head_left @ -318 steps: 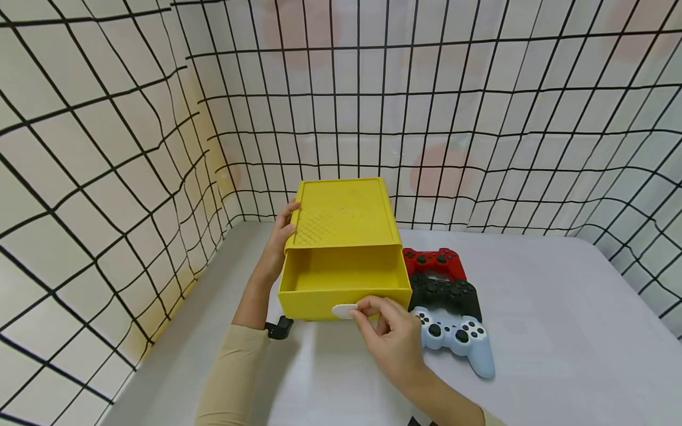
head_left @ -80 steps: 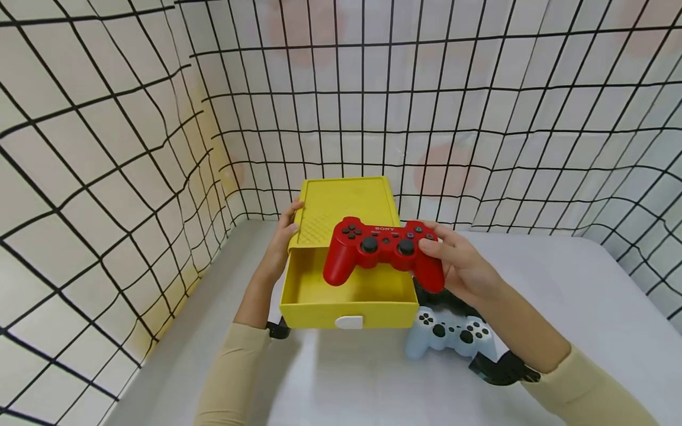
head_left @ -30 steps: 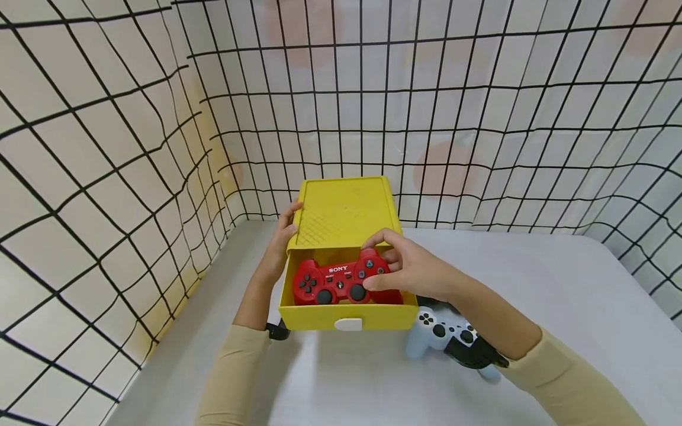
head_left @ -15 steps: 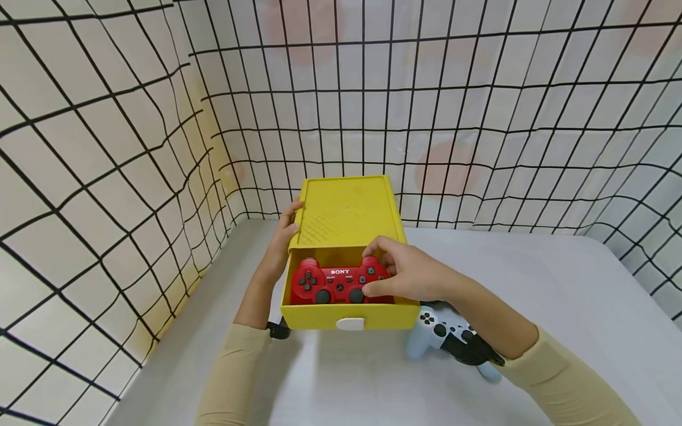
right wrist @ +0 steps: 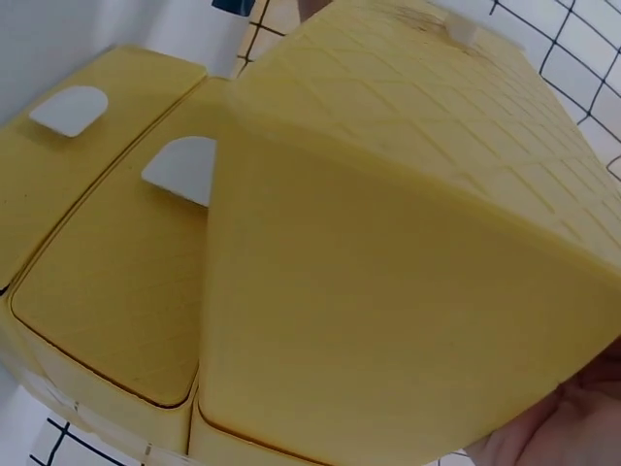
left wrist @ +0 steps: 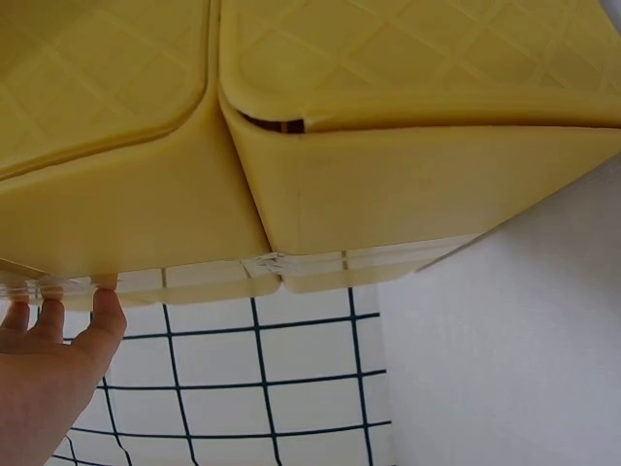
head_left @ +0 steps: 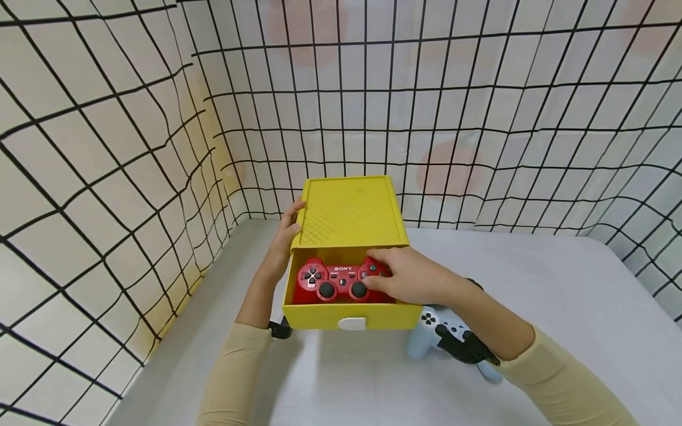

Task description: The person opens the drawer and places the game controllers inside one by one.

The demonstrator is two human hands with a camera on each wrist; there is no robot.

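In the head view a yellow drawer box (head_left: 348, 213) has its top drawer (head_left: 314, 316) pulled out. Inside lies a red controller (head_left: 342, 283), buttons up. My right hand (head_left: 412, 275) holds its right end, thumb by the right stick and fingers at its rear edge. My left hand (head_left: 282, 242) presses the box's left side. The left wrist view shows that hand's fingers (left wrist: 102, 325) against the yellow side wall (left wrist: 126, 209). In the right wrist view the drawer (right wrist: 388, 301) juts past other closed drawers (right wrist: 107, 291); part of my right hand (right wrist: 568, 422) shows beyond it.
A light blue controller (head_left: 421, 340) lies on the white table (head_left: 351, 378) right of the box, partly covered by the black strap (head_left: 460, 346) on my right wrist. A black controller is almost wholly hidden behind that forearm. Black wire mesh (head_left: 391, 92) stands behind and at both sides.
The red controller went from the table, through the air in my right hand, down into the drawer. My right hand left the drawer's white handle earlier. My left hand has stayed on the box.
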